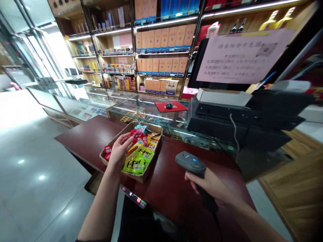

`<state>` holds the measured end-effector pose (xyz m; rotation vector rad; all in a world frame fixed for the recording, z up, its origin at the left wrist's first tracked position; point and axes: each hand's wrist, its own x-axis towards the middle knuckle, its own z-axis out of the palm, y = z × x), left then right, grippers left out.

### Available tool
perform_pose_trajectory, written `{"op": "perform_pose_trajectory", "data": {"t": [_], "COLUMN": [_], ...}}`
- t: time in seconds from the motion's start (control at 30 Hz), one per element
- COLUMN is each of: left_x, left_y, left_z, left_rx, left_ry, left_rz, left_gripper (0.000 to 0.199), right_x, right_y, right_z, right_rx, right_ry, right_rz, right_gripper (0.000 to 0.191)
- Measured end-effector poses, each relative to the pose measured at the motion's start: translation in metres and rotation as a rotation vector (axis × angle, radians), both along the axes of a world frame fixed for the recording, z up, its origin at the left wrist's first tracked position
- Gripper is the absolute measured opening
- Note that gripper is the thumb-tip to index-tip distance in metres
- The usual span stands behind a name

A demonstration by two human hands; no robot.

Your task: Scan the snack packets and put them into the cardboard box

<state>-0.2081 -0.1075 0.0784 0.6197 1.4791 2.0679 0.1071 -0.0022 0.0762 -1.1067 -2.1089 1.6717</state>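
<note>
My right hand (205, 183) is wrapped around the handle of a dark barcode scanner (190, 162), its blue light lit, held above the dark red tabletop (174, 185). Over a shallow cardboard box (143, 178), my left hand (122, 148) pinches a small red snack packet (138, 136) between thumb and fingers. Inside the box lie green packets (140, 159), yellow packets (153, 139) and a light blue packet (141, 127). Several red round-topped items (107, 153) fill its left side, partly hidden by my wrist.
A phone (133, 196) lies at the table's near edge. Behind the table is a glass display counter (141, 104) with a mouse (169, 105) on a red mat (180, 107). A black checkout machine (222, 117) with a pink notice (234, 60) stands at right. Stocked shelves (161, 52) line the back.
</note>
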Motion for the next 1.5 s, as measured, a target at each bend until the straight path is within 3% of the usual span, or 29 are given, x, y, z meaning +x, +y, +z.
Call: {"op": "perform_pose_trajectory", "data": {"t": [0.07,0.13,0.17,0.2,0.27,0.33,0.43,0.5,0.57,0.6,0.7,0.8,0.93,1.03,1.13,1.23,1.3,1.4,1.5], "left_x": [-0.011,0.000,0.014,0.032,0.074,0.114,0.151,0.160,0.161,0.160,0.157,0.154,0.154,0.159,0.163,0.159,0.149,0.126,0.105], "left_y": [-0.015,-0.026,-0.029,-0.031,-0.033,-0.033,-0.037,-0.043,-0.055,-0.064,-0.101,-0.142,-0.182,-0.194,-0.198,-0.199,-0.202,-0.209,-0.213], "left_z": [-0.004,-0.007,-0.009,-0.011,-0.017,-0.026,-0.043,-0.055,-0.069,-0.076,-0.101,-0.124,-0.141,-0.144,-0.143,-0.139,-0.135,-0.136,-0.148], "left_rx": [-0.184,-0.278,-0.285,-0.268,-0.219,-0.143,-0.020,-0.070,-0.191,-0.247,-0.337,-0.384,-0.438,-0.463,-0.465,-0.443,-0.419,-0.361,-0.364], "left_ry": [0.278,0.537,0.618,0.637,0.566,0.405,0.191,0.126,0.072,0.044,0.018,0.046,0.071,0.065,0.055,0.103,0.151,0.192,0.082], "left_rz": [0.184,0.346,0.347,0.245,-0.127,-0.485,-0.600,-0.571,-0.578,-0.600,-0.661,-0.623,-0.536,-0.480,-0.465,-0.523,-0.596,-0.581,-0.328], "left_gripper": [0.047,0.045,0.043,0.039,0.038,0.058,0.078,0.065,0.045,0.040,0.040,0.041,0.039,0.036,0.034,0.032,0.032,0.037,0.049], "right_x": [-0.011,-0.022,-0.027,-0.033,-0.043,-0.052,-0.052,-0.040,-0.021,-0.011,0.010,0.014,0.002,-0.013,-0.026,-0.036,-0.043,-0.062,-0.093], "right_y": [-0.002,-0.007,-0.011,-0.016,-0.032,-0.050,-0.072,-0.076,-0.072,-0.068,-0.058,-0.059,-0.078,-0.102,-0.122,-0.116,-0.092,-0.040,0.001], "right_z": [0.001,0.002,0.003,0.004,0.006,0.008,0.011,0.015,0.024,0.031,0.068,0.116,0.159,0.168,0.172,0.164,0.142,0.081,0.009], "right_rx": [-0.012,-0.017,-0.020,-0.022,-0.018,0.029,0.066,0.140,0.380,0.547,1.092,1.457,1.718,1.788,1.758,1.732,1.732,1.578,1.388], "right_ry": [0.023,0.063,0.092,0.124,0.209,0.303,0.369,0.289,0.079,-0.023,-0.081,0.025,0.091,0.172,0.142,0.085,0.052,-0.098,-0.369], "right_rz": [0.031,0.043,0.041,0.032,-0.024,-0.109,-0.070,0.103,0.249,0.227,-0.125,-0.403,-0.436,-0.414,-0.470,-0.426,-0.300,-0.116,0.140], "right_gripper": [0.043,0.043,0.042,0.042,0.041,0.041,0.047,0.051,0.054,0.052,0.055,0.048,0.021,0.020,0.022,0.018,0.015,0.020,0.031]}}
